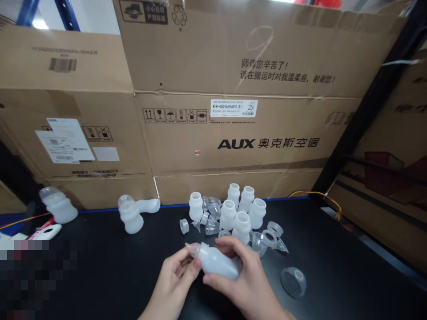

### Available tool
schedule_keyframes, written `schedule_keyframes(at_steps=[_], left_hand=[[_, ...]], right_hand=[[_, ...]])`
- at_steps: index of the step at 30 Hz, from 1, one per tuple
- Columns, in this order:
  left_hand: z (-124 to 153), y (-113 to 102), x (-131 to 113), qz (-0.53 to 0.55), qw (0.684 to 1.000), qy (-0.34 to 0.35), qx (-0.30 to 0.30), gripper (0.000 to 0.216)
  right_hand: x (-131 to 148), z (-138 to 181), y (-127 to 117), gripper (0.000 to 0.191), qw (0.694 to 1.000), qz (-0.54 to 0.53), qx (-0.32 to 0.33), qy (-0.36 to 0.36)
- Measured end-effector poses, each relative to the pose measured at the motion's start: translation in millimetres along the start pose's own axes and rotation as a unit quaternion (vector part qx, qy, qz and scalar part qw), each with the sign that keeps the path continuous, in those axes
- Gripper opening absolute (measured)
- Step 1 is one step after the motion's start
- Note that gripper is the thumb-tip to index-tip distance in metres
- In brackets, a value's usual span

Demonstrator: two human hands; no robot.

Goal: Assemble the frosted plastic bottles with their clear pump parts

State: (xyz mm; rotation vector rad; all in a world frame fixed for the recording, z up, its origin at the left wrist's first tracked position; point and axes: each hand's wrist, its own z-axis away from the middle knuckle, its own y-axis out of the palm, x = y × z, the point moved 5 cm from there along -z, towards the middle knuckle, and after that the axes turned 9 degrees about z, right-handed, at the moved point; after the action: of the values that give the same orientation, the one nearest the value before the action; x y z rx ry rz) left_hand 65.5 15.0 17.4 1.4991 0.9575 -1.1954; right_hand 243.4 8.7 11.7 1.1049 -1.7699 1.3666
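Observation:
A white translucent baby bottle [218, 262] lies tilted between my hands, its neck toward the left. My right hand [248, 278] is wrapped around the bottle's body. At the neck end, the fingers and thumb of my left hand [178, 273] close on the clear bottle nipple [192, 249]; its collar is partly covered. Just beyond my hands stand several open white bottles [242, 227]. Among them lie clear caps [212, 226], collar rings [269, 239] and loose nipples [282, 246]. A clear domed cover [293, 282] rests on the table to the right of my right hand.
Behind the black table [110, 271] rises a cardboard wall [187, 146]. Capped bottles stand at left [131, 215] and far left [60, 206]; another white bottle [149, 205] lies on its side. A yellow-red wire [322, 193] runs along the right back edge.

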Motion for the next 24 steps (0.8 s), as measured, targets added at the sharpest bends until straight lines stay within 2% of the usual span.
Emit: schedule_keyframes(at_steps=[3,6,9,12,14,16,20,22,24], left_hand=[[0,0,-3,-0.026,0.999,0.031,0.010,0.043],[-1,-4,0,-0.045,0.998,0.048,0.006,0.035],[-4,-9,4,-0.059,0.996,0.059,0.005,0.029],[-5,-14,0,-0.051,0.996,0.077,0.005,0.029],[-6,-21,-6,-0.040,0.994,0.102,-0.022,0.030],[-7,-32,-13,-0.036,0.989,0.131,-0.060,0.032],[-8,-41,-20,-0.077,0.979,0.161,-0.095,0.032],[-8,-41,-22,-0.125,0.970,0.176,-0.116,0.029],[-7,-40,-24,-0.179,0.952,0.198,-0.152,0.027]], right_hand=[[-5,-2,4,0.070,0.992,-0.091,0.047,0.070],[-8,-3,7,0.071,0.986,-0.132,0.074,0.075],[-4,-3,5,0.058,0.996,-0.046,0.069,-0.023],[7,-1,0,0.039,0.987,0.041,0.047,-0.150],[16,-1,-9,0.023,0.976,0.059,0.005,-0.211],[21,-3,-22,0.009,0.968,0.063,-0.052,-0.238],[16,-14,-44,0.018,0.967,0.090,-0.139,-0.193],[10,-20,-48,0.024,0.972,0.114,-0.137,-0.156],[8,-25,-49,0.026,0.975,0.138,-0.107,-0.138]])
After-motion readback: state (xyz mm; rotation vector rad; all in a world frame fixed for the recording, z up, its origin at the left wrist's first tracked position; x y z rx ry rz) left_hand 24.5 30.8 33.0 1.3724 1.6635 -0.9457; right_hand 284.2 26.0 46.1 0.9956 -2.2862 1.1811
